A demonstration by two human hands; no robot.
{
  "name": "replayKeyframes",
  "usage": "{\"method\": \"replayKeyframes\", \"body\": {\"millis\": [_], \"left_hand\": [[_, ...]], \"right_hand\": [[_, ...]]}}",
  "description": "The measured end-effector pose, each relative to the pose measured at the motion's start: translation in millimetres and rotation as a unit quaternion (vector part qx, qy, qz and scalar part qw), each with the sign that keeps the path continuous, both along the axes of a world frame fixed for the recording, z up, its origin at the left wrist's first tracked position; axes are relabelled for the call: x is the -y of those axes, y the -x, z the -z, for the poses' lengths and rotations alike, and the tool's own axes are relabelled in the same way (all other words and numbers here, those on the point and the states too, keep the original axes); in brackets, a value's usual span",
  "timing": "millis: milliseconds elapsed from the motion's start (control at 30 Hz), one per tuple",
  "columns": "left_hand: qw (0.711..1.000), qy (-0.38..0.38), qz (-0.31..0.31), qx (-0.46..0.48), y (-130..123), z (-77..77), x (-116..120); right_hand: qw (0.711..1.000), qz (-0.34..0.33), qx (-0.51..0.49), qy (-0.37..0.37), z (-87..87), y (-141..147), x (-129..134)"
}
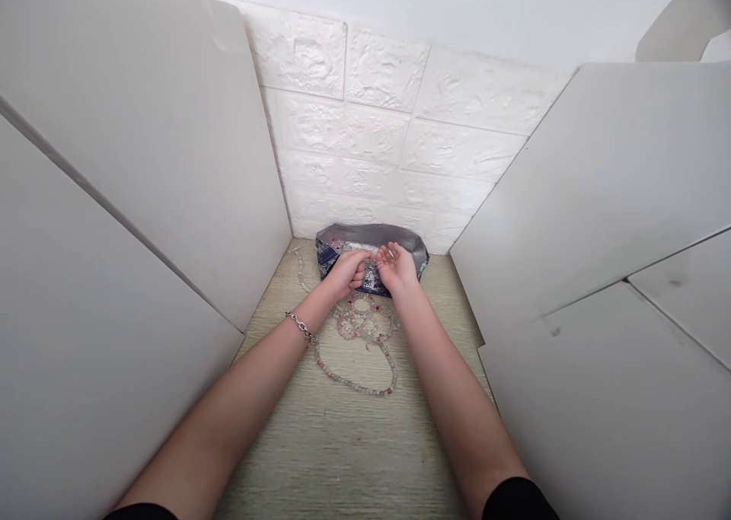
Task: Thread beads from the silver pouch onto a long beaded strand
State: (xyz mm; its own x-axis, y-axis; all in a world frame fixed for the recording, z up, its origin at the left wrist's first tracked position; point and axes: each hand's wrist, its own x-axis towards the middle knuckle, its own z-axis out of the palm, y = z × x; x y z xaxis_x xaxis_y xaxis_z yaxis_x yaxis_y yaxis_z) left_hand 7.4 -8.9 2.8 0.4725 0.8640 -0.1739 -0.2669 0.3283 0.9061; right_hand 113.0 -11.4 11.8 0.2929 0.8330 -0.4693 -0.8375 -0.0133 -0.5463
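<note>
Bead strand [357, 381] lies in loose loops on the board, pinkish & clear beads w/ some red ones, bunched up btwn the forearms & running up past the L hand to the pouch's left end. Pouch [371, 238] sits just behind the bunch, near the back wall, dark blue patterned fabric w/ a shiny silver part along the top.

L hand [349, 272] is curled nearly closed against the pouch front, can't tell if it's gripping anything. R hand [397, 269] is half open, palm up-ish, fingers [389, 253] loosely bent over the pouch, nothing clearly held. Hands are just beside each other. Chain bracelet [300, 327] on L wrist, black sleeves [517, 501] at the bottom edge.

Surface = pale greenish board [343, 459] w/ fine wood-look grain. Back wall [377, 139] is white faux-brick panel, white ceiling-like sheet above it. Tall white side boards [131, 200] stand on the left, more [599, 200] on the right, angled in like a booth.
</note>
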Motion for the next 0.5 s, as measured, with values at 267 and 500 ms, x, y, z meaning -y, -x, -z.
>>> {"method": "replayKeyframes", "body": {"millis": [267, 500], "left_hand": [[1.000, -0.003, 0.003, 0.020, 0.3, 3.5, -1.5], [1.000, -0.012, 0.005, 0.013, 0.6, 5.7, -1.4]], "right_hand": [[0.993, 0.010, 0.117, -0.007, -12.2, -5.2, 4.8], [0.989, -0.013, 0.141, -0.031, -17.5, -5.3, 8.5]]}}
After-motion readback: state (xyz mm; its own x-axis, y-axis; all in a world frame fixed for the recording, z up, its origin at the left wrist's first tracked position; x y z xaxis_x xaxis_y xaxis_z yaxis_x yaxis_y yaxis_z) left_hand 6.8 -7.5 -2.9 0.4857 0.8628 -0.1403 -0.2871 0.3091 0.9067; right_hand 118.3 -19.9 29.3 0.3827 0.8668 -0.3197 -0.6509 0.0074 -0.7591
